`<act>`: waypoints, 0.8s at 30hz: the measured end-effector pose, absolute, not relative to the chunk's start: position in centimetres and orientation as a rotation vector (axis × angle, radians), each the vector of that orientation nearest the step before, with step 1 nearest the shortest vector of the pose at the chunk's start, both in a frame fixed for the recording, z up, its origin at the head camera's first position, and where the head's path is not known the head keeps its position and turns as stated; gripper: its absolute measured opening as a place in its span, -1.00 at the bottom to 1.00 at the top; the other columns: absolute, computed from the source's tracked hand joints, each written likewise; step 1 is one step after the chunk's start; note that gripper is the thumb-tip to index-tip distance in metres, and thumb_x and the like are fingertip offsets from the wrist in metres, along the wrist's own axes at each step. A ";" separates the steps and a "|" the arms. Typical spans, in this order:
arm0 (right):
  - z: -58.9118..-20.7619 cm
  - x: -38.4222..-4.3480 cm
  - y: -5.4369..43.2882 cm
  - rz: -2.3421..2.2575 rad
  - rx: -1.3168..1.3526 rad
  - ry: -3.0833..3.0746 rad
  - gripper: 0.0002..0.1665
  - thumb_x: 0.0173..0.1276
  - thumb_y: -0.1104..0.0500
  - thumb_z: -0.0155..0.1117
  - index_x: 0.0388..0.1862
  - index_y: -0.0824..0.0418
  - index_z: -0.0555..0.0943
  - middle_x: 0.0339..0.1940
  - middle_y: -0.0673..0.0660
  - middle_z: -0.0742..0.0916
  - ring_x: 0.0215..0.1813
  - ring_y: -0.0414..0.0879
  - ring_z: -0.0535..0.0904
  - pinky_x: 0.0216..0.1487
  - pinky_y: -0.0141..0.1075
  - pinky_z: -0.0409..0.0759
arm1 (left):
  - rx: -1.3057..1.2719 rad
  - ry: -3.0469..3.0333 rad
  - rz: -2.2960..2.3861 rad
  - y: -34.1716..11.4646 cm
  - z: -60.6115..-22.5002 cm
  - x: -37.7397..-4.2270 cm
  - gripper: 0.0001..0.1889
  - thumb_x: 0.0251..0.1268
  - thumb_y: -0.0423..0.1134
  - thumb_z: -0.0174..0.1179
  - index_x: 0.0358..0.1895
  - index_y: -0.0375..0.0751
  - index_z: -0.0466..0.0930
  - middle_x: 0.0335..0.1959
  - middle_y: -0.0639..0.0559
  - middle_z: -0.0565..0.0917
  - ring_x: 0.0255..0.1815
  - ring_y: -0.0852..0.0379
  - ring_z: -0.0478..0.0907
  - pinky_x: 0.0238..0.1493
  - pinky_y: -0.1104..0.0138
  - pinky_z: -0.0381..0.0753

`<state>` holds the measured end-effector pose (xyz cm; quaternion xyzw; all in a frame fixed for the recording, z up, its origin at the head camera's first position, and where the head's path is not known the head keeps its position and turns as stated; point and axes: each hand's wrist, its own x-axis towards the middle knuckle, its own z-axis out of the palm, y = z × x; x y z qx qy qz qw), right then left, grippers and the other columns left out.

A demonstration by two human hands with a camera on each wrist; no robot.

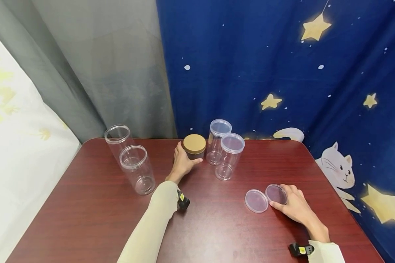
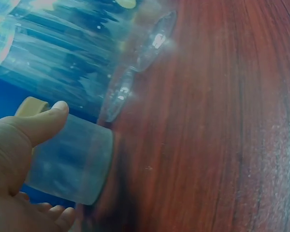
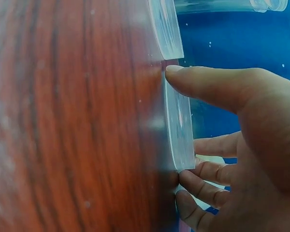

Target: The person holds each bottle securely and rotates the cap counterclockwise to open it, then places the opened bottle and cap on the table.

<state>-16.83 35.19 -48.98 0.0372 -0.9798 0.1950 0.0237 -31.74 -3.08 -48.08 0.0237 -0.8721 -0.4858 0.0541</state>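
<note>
My left hand is around a squat frosted jar with a gold lid, near the table's back edge. In the left wrist view the thumb lies straight across the jar's near side, and the fingertips show a small gap below it. At the front right, my right hand holds a clear round plastic lid by its rim, thumb on one side and bent fingers on the other. Beside it, a second clear lid lies flat on the table.
Two tall clear jars with lids, one at the back and one nearer, stand right of the frosted jar. Two tall lidless jars, a rear one and a front one, stand at the left. Curtains hang behind the dark red table.
</note>
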 end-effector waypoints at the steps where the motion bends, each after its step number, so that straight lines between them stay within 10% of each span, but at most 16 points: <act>1: -48.9 -16.8 35.2 0.607 0.114 -3.033 -0.04 0.06 -0.11 0.54 0.23 0.50 0.41 0.09 0.49 0.52 0.08 0.35 0.40 0.02 0.23 0.45 | 0.077 -2.646 -1.485 -3.0 -48.3 -31.9 0.23 -0.12 -0.14 0.60 0.52 -0.42 -0.12 0.44 -0.46 0.16 0.50 -0.33 0.12 0.49 -0.06 0.13; 24: -49.1 -16.6 35.3 0.642 0.098 -3.011 -0.10 0.06 -0.07 0.55 0.22 0.45 0.44 0.11 0.44 0.54 0.09 0.29 0.39 0.01 0.19 0.46 | 0.120 -2.577 -1.578 -2.5 -49.4 -33.0 0.17 -0.22 -0.16 0.64 0.50 -0.19 0.03 0.37 -0.28 0.38 0.42 -0.32 0.26 0.39 -0.13 0.26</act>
